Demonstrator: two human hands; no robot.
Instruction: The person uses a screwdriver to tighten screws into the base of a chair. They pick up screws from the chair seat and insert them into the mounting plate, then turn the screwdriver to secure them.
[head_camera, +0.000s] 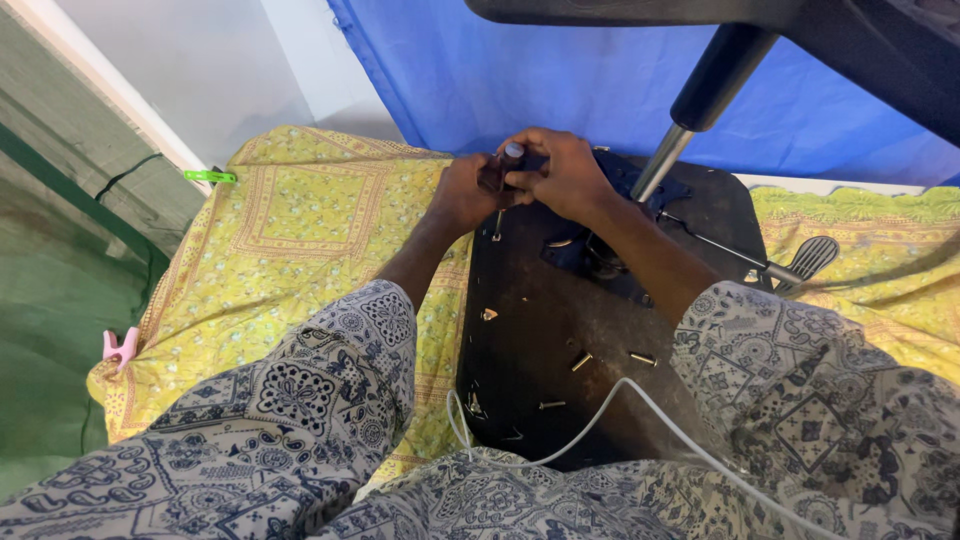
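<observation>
Screwdriver (503, 170) between both hands

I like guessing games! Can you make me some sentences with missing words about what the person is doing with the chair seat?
1. Both hands, left hand and right hand, grip one ____.
2. The black chair seat lies on a ____ patterned cloth.
3. Loose screws lie on the ____.
4. A ____ cable crosses the seat.

Missing words: screwdriver; yellow; seat; white
</observation>
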